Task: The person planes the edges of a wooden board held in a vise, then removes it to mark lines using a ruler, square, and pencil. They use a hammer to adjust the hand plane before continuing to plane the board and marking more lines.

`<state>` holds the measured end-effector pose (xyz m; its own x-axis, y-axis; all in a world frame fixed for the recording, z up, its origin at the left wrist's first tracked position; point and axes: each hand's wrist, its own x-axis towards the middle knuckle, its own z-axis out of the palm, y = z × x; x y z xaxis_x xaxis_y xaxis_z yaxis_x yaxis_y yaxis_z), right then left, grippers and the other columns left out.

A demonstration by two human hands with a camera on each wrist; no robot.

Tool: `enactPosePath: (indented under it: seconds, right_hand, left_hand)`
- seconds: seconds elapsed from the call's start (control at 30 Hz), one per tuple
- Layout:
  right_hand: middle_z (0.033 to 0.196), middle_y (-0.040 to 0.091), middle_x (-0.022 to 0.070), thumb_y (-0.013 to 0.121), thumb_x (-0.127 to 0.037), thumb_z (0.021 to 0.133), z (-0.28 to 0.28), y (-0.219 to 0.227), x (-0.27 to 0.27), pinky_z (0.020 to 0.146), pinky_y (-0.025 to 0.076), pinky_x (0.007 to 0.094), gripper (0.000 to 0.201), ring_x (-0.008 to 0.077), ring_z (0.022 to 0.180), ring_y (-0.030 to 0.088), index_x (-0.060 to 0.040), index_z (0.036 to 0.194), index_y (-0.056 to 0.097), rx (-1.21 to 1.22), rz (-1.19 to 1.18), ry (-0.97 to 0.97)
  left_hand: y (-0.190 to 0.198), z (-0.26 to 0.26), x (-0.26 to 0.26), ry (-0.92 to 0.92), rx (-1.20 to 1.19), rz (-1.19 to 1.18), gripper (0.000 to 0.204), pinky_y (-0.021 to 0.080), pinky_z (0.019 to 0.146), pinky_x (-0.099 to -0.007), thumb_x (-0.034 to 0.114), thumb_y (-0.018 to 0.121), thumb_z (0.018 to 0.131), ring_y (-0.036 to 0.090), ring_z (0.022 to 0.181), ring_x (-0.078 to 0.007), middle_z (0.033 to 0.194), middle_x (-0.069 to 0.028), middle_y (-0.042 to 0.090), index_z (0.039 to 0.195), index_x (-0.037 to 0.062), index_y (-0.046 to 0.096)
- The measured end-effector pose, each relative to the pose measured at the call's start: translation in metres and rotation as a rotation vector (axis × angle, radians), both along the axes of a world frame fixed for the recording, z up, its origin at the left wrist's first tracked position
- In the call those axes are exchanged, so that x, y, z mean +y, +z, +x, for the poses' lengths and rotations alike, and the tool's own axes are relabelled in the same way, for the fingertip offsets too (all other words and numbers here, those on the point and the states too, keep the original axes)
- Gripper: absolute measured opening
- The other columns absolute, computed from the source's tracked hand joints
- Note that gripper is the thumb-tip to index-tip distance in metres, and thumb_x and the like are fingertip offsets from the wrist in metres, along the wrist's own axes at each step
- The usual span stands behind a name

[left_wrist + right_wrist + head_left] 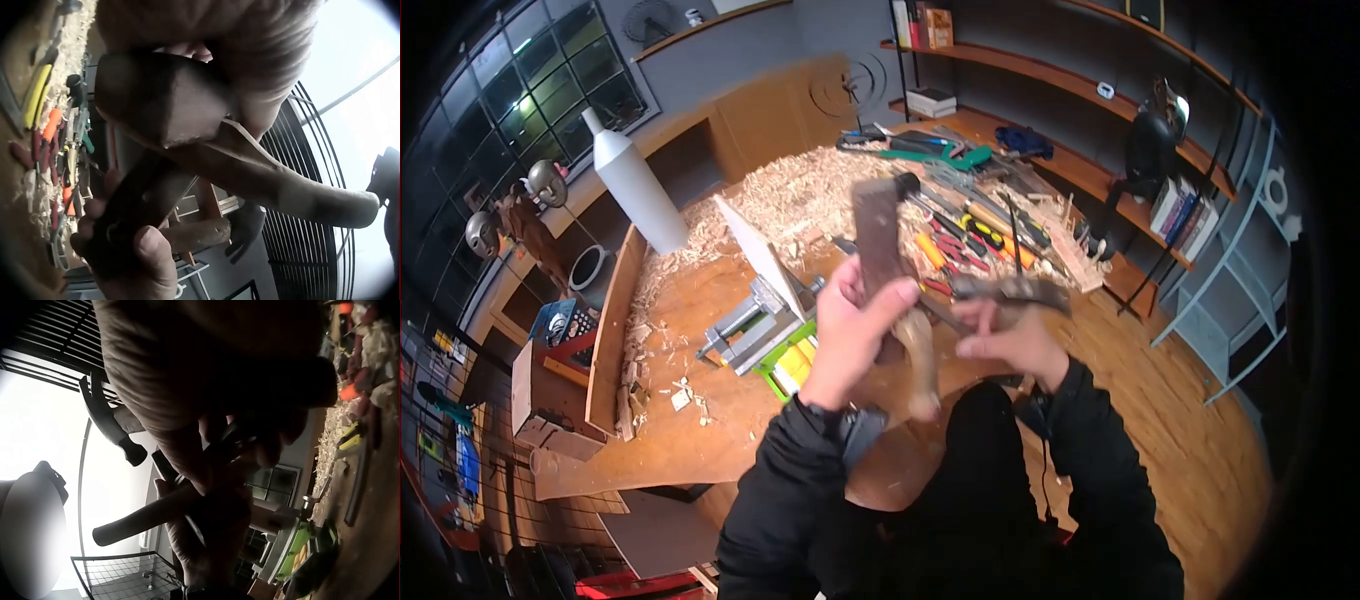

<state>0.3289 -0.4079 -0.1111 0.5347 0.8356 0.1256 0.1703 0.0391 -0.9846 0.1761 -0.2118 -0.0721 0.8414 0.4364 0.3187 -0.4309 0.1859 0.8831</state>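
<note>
In front of the chest, my left hand [850, 325] grips a hatchet by its rusty brown head [877, 225], thumb laid across it. The hatchet's curved wooden handle [300, 194] points down toward my lap. My right hand [1025, 345] holds a claw hammer [111, 425], whose dark metal head shows beyond the hand in the right wrist view. Fingers of the right hand curl close beside the hatchet, and a dark bar [940, 312] spans the gap between the hands. Part of the hammer's handle is hidden by the right hand.
Wood shavings [790, 195] cover the back of the workbench [690, 345], with pliers, screwdrivers and a green saw [960, 157] at the right. A vise [750, 325] clamps a pale board [755, 240], beside a green box [775, 375]. A white bottle [635, 185] stands at left.
</note>
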Motion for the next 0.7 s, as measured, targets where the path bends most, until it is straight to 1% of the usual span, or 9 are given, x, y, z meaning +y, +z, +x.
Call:
enactPosePath:
  seconds: [0.03,0.1,0.13,0.2,0.3,0.33,0.43,0.47,0.7]
  right_hand:
    - [0.127,0.071,0.0161,0.092,-0.004,0.078,0.004,0.006,0.007,0.102,0.054,0.0403,0.026,0.0197,0.107,0.069,-0.0027,0.088,0.068,0.134,0.019,0.037]
    - [0.118,0.071,0.0088,0.092,-0.005,0.078,0.016,0.001,0.021,0.097,0.055,0.0342,0.038,0.0159,0.103,0.069,0.0016,0.110,0.072,0.073,0.079,0.029]
    - [0.118,0.071,0.0088,0.092,-0.005,0.078,0.013,0.002,0.022,0.097,0.055,0.0342,0.038,0.0159,0.103,0.069,0.0016,0.110,0.072,0.075,0.080,0.020]
    - [0.108,0.070,0.0021,0.094,-0.009,0.077,0.006,0.004,0.025,0.090,0.053,0.0292,0.054,0.0123,0.098,0.067,0.0015,0.124,0.070,0.079,0.121,0.041]
    - [0.103,0.069,-0.0013,0.095,-0.012,0.075,-0.001,-0.001,0.026,0.083,0.050,0.0283,0.058,0.0112,0.092,0.064,-0.0020,0.126,0.070,0.000,0.091,0.029]
    - [0.094,0.069,-0.0036,0.097,-0.019,0.076,-0.003,-0.004,0.028,0.073,0.046,0.0249,0.055,0.0065,0.083,0.060,-0.0044,0.123,0.074,-0.061,0.081,-0.004]
    - [0.086,0.067,-0.0046,0.098,-0.022,0.075,-0.001,0.004,0.028,0.070,0.046,0.0259,0.048,0.0062,0.079,0.060,-0.0041,0.114,0.075,-0.064,0.012,0.071]
    - [0.081,0.067,-0.0057,0.098,-0.022,0.075,0.005,-0.004,0.029,0.069,0.046,0.0261,0.044,0.0061,0.075,0.060,-0.0040,0.108,0.076,-0.156,0.008,0.066]
    - [0.085,0.067,-0.0046,0.098,-0.019,0.075,-0.005,-0.002,0.034,0.071,0.046,0.0256,0.044,0.0068,0.078,0.060,-0.0015,0.108,0.075,-0.059,0.065,0.010]
  left_hand:
    - [-0.007,0.009,0.007,0.046,0.036,-0.034,0.033,0.056,0.087,-0.0271,0.006,0.079,0.094,0.069,0.095,-0.0088,0.108,-0.0027,0.073,0.123,0.0015,0.063]
    - [-0.011,0.014,0.021,0.001,0.132,-0.055,0.030,0.056,0.085,-0.0265,0.008,0.080,0.093,0.069,0.090,-0.0108,0.104,-0.0021,0.073,0.118,0.0029,0.064]
    - [-0.013,0.015,0.023,-0.006,0.126,-0.084,0.033,0.055,0.086,-0.0279,0.003,0.079,0.089,0.069,0.093,-0.0131,0.106,-0.0044,0.072,0.119,0.0025,0.064]
    - [-0.018,0.016,0.024,-0.007,0.093,-0.116,0.035,0.055,0.088,-0.0293,0.000,0.076,0.087,0.069,0.096,-0.0135,0.109,-0.0054,0.071,0.120,0.0021,0.064]
    - [-0.027,0.016,0.028,-0.023,0.081,-0.168,0.043,0.054,0.094,-0.0327,-0.006,0.071,0.081,0.068,0.104,-0.0157,0.116,-0.0073,0.070,0.123,0.0003,0.063]
    - [-0.031,0.017,0.028,-0.036,0.101,-0.123,0.045,0.054,0.094,-0.0329,-0.005,0.071,0.081,0.068,0.104,-0.0164,0.116,-0.0070,0.070,0.124,-0.0001,0.062]
    - [-0.036,0.016,0.021,-0.029,0.103,-0.084,0.050,0.055,0.096,-0.0343,-0.004,0.071,0.081,0.069,0.105,-0.0182,0.116,-0.0070,0.070,0.130,-0.0014,0.059]
    - [-0.034,0.015,0.020,-0.047,0.101,-0.134,0.051,0.055,0.096,-0.0346,-0.004,0.070,0.081,0.069,0.106,-0.0187,0.116,-0.0073,0.069,0.130,-0.0018,0.058]
    - [-0.037,0.017,0.023,-0.080,0.061,-0.162,0.053,0.054,0.099,-0.0361,-0.006,0.066,0.080,0.069,0.110,-0.0217,0.121,-0.0113,0.069,0.132,-0.0037,0.058]
